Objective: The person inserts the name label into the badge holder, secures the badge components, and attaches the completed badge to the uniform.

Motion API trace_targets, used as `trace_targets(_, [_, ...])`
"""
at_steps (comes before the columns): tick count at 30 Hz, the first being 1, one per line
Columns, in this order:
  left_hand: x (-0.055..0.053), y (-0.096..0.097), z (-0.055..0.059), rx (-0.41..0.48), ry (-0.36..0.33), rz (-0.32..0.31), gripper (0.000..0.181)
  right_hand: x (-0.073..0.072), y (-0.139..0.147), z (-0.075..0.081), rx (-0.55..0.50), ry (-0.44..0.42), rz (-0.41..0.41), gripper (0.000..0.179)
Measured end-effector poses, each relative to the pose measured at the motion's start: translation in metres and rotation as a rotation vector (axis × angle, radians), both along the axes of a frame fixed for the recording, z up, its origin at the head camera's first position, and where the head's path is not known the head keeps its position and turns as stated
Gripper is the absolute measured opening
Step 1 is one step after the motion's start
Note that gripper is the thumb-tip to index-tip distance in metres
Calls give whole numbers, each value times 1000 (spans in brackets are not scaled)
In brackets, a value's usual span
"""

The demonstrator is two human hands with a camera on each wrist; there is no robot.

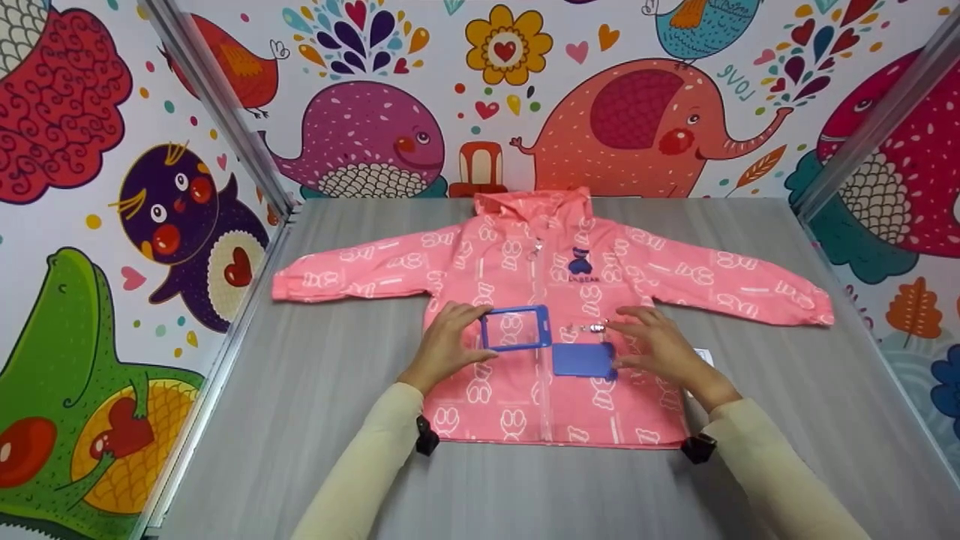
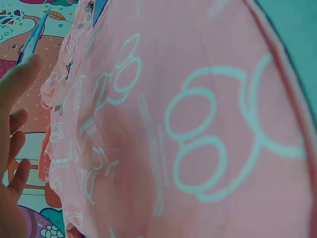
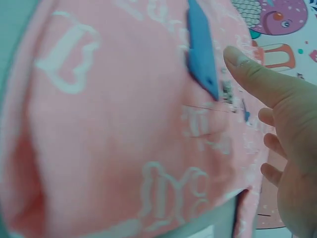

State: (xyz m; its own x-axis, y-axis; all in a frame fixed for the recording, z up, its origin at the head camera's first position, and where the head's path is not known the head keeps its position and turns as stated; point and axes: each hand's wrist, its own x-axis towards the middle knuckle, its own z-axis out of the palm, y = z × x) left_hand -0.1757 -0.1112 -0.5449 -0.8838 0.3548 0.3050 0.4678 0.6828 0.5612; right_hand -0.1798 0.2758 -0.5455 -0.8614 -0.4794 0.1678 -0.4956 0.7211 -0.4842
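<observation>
My left hand (image 1: pixel 448 339) pinches a blue badge-holder frame (image 1: pixel 517 349) with a clear window, held by its left edge above the jacket. In the left wrist view that frame (image 2: pixel 33 39) shows edge-on by the thumb. A flat blue panel (image 1: pixel 581 360) lies right of the zip on a pink hooded jacket (image 1: pixel 454 375). Just above the panel is a small metal clip (image 1: pixel 597 328). My right hand (image 1: pixel 660 349) hovers at the panel's right end, fingers loosely spread. In the right wrist view its thumb stands apart from the panel (image 3: pixel 200 49).
The jacket lies face up on a grey wood-grain table (image 1: pixel 360 480), sleeves spread to both sides. Part of a white paper (image 1: pixel 703 358) shows by its right side. Cartoon-printed walls (image 1: pixel 502 90) with metal corner posts (image 1: pixel 240 112) enclose the table's back and sides.
</observation>
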Motion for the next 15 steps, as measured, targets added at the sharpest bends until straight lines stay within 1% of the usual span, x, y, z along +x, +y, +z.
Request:
trace_targets(5, [-1,2,0,14,-44,-4,76,-2,6,9,-18,-40,-23,63])
trace_targets(12, [0,4,-2,24,-81,3,76,-1,25,12,-29,-162,-80,58])
trace_targets(15, [1,5,-3,20,-91,8,77,-2,37,12,-52,-204,-107,56])
